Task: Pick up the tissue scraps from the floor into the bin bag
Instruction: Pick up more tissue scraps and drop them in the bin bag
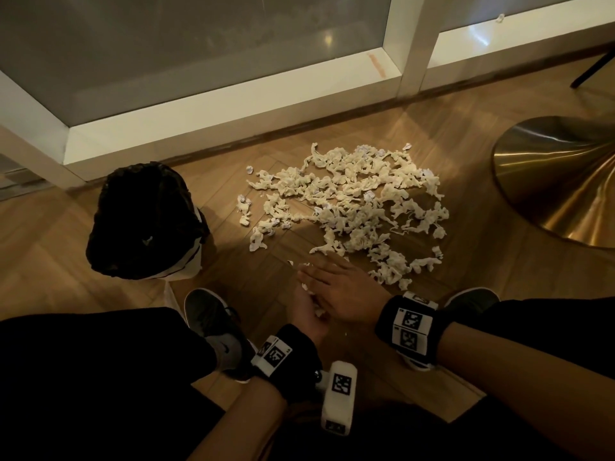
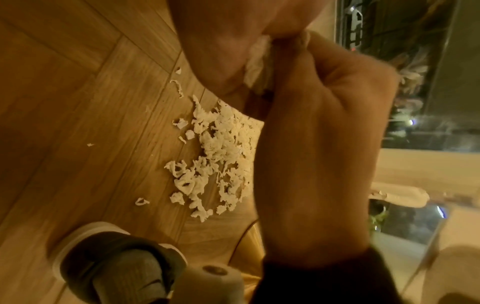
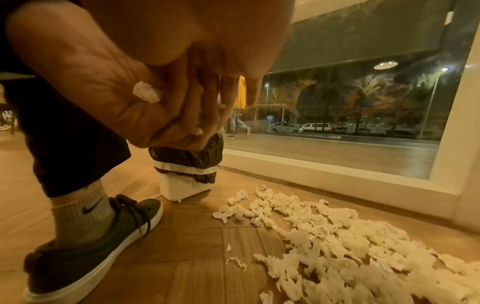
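Note:
A wide pile of cream tissue scraps (image 1: 352,201) (image 2: 221,156) (image 3: 350,246) lies on the wooden floor. The black bin bag (image 1: 143,221) (image 3: 187,152) lines a small white bin (image 3: 182,185) to the pile's left. Both hands meet just in front of the pile. My left hand (image 1: 304,311) (image 2: 324,133) (image 3: 103,82) is cupped under a small wad of scraps (image 2: 259,61) (image 3: 146,93). Over it my right hand (image 1: 336,287) (image 2: 221,41) (image 3: 221,30) lies with straight fingers, pressing the wad down. Most of the wad is hidden between the palms.
A round brass table base (image 1: 559,181) stands right of the pile. The white window frame (image 1: 233,104) runs along the back. My shoes (image 1: 213,321) (image 1: 472,297) flank the hands. A dark chair leg (image 1: 592,68) shows at the far right, and one scrap (image 1: 500,17) lies on the sill.

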`<state>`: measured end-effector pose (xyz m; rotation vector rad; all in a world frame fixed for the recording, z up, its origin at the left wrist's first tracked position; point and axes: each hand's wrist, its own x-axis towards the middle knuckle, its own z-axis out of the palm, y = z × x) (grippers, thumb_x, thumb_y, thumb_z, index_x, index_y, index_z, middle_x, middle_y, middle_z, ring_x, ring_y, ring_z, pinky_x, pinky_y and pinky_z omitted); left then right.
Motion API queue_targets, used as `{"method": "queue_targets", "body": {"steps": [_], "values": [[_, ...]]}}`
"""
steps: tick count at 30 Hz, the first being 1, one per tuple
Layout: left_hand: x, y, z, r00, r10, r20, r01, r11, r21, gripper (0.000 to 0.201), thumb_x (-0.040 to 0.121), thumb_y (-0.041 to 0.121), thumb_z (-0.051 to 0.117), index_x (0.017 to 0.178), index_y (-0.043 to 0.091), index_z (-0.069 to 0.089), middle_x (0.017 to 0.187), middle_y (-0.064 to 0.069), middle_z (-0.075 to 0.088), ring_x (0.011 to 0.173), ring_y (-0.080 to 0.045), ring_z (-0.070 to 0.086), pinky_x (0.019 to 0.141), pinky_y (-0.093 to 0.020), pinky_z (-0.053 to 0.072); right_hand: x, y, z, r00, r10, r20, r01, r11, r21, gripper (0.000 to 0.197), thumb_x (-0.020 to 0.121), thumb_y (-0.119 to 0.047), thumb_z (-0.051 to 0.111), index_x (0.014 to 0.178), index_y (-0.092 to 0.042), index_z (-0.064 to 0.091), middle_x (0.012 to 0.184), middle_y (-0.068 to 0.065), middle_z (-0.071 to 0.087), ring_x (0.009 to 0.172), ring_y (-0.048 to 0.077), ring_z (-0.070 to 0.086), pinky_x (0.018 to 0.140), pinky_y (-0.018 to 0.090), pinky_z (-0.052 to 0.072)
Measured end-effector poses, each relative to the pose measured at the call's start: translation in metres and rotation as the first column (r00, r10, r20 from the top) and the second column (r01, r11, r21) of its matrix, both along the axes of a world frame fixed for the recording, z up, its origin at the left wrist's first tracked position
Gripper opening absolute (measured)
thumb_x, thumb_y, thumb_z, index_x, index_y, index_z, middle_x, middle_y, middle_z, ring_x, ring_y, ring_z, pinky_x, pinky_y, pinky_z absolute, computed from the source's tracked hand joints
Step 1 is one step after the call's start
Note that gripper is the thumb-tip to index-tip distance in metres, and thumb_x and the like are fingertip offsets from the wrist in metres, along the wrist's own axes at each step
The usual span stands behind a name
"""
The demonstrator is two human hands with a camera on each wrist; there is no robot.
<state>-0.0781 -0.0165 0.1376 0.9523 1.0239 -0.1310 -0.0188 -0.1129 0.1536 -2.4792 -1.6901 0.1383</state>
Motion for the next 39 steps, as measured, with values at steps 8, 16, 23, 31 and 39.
{"method": "queue_targets", "body": {"steps": [8,16,23,31,39], "values": [[0.003,0.018,0.020,0.996,-0.058,0.067,0.083,0.873,-0.480,0.048,0.103,0.030,0.023,0.093,0.014,0.067,0.078,-0.006,0.071,0.067,-0.016,0.069,0.054,-0.025,0.057,0.009,-0.011,0.012,0.959,0.163,-0.233,-0.170,0.985,-0.010,0.058,0.096,-0.041,0.034,0.149,-0.018,0.023,0.156,0.010,0.020,0.144,0.027,0.019,0.110,0.046,0.035],[-0.007,0.002,0.022,0.900,-0.415,0.134,0.413,0.910,0.040,0.028,0.080,-0.005,0.065,0.105,0.004,0.058,0.072,0.011,0.057,0.060,0.020,0.054,0.055,0.000,0.042,0.014,-0.015,0.014,0.996,0.088,-0.012,-0.084,0.975,0.206,0.046,0.087,-0.038,0.039,0.114,-0.012,0.066,0.105,0.007,0.070,0.078,0.018,0.069,0.050,0.025,0.052],[0.007,0.010,0.025,0.982,0.011,0.188,0.078,0.883,-0.462,0.051,0.100,0.039,0.034,0.101,0.002,0.070,0.098,-0.014,0.070,0.087,-0.021,0.070,0.080,-0.028,0.055,0.012,-0.014,0.019,0.999,0.050,0.018,-0.052,0.984,0.168,0.045,0.090,-0.038,0.037,0.110,-0.013,0.069,0.106,0.004,0.071,0.096,0.023,0.068,0.085,0.040,0.053],[0.009,0.014,-0.001,0.993,0.083,0.081,-0.042,0.907,-0.418,0.053,0.095,0.055,0.041,0.119,0.013,0.063,0.108,-0.010,0.070,0.094,-0.021,0.069,0.080,-0.030,0.054,0.001,-0.004,0.018,0.977,-0.004,-0.215,0.021,0.997,0.075,0.043,0.092,-0.035,0.034,0.114,-0.018,0.066,0.132,0.008,0.056,0.125,0.028,0.048,0.107,0.048,0.035],[0.014,0.018,-0.010,0.997,0.013,0.079,0.007,0.969,-0.249,0.048,0.086,0.057,0.054,0.103,0.015,0.071,0.099,-0.008,0.071,0.096,-0.024,0.066,0.074,-0.032,0.051,0.000,-0.002,0.023,0.909,-0.101,-0.405,0.192,0.963,0.191,0.012,0.077,-0.025,0.071,0.087,-0.022,0.075,0.126,0.008,0.056,0.106,0.022,0.055,0.086,0.043,0.049]]}}
